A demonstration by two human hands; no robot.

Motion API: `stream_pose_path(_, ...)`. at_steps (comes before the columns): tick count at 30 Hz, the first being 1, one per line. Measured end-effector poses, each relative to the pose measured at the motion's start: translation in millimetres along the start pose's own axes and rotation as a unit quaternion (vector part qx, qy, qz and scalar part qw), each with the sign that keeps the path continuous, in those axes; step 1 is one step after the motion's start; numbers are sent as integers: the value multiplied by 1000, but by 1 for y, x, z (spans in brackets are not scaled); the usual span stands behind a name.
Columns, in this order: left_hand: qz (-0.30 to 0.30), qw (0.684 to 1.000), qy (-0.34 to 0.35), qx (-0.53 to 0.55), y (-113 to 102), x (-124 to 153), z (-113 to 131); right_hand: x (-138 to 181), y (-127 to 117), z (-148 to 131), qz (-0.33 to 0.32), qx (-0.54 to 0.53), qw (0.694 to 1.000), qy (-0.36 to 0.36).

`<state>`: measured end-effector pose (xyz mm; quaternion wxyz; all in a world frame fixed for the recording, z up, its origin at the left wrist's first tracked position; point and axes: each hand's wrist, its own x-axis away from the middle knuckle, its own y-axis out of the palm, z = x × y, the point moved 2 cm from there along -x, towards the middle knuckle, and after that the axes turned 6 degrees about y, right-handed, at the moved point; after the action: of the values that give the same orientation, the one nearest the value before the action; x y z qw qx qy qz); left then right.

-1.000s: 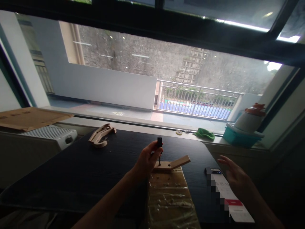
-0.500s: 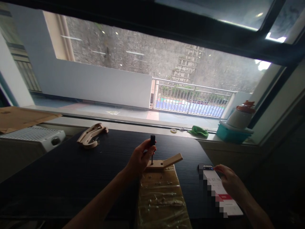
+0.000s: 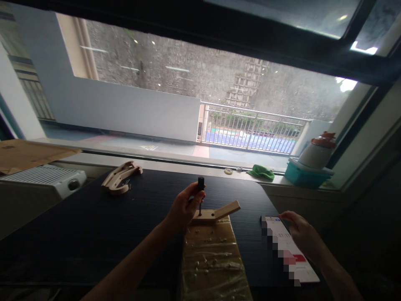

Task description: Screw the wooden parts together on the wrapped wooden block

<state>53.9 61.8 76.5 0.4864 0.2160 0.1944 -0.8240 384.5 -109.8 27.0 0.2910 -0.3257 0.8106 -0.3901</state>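
Observation:
My left hand [image 3: 184,205] grips the black handle of a screwdriver [image 3: 201,182], closed round it. The screwdriver stands upright, its shaft running down to a hole in an angled light-wood piece [image 3: 206,215]. That piece lies on the far end of a tape-wrapped cardboard box [image 3: 209,246], one arm sticking up to the right. To the right lies a phone [image 3: 290,246] with a timer on its screen. My right hand [image 3: 302,234] is open and holds nothing, its index finger at the phone's top right corner.
Curved wooden parts [image 3: 122,177] and small screws [image 3: 128,183] lie at the table's back left. A green cloth [image 3: 261,172] and a teal box [image 3: 305,174] with a white bottle [image 3: 315,154] on it stand on the sill. A white radiator [image 3: 46,182] borders the table's left.
A dark strip at the top of the phone's screen has gone, and the timer has advanced. My right hand has shifted slightly. The left hand and screwdriver look unchanged.

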Motion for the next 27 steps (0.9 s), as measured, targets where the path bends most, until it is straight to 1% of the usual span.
stream_pose_path(2, -2, 1000, 3, 1, 0, 0, 0, -1, -12, -13, 16, 0, 1000, -21)
stream_pose_path(4, -9, 1000, 6, 0, 0, 0, 0, -2, -28, -38, 40, 9, 998, -57)
stream_pose_path(6, -16, 1000, 8, -2, 0, 1, -1, -1, -45, -73, 55, 1, 992, -114)
stream_pose_path(9, -26, 1000, 7, -5, 1, 3, -4, 0, -61, -138, 37, -21, 981, -189)
stream_pose_path(11, -33, 999, 7, -7, 1, 3, -5, 2, -63, -182, 18, -32, 963, -265)
stream_pose_path(13, -41, 999, 13, -12, 1, 4, -5, 5, -58, -221, -25, -21, 938, -345)
stream_pose_path(15, -52, 998, 34, -30, 0, 5, -2, 9, -49, -251, -71, 14, 910, -407)
stream_pose_path(16, -58, 996, 49, -43, 0, 5, 0, 11, -44, -263, -98, 36, 900, -423)
stream_pose_path(18, -64, 992, 80, -70, 0, 7, 5, 14, -35, -279, -154, 77, 878, -447)
stream_pose_path(21, -64, 987, 108, -96, 2, 8, 10, 14, -27, -290, -232, 125, 842, -472)
stream_pose_path(23, -54, 987, 114, -104, 3, 8, 10, 11, -24, -294, -255, 144, 828, -477)
stream_pose_path(27, -25, 987, 113, -111, -1, 11, 3, 6, -18, -300, -267, 167, 824, -471)
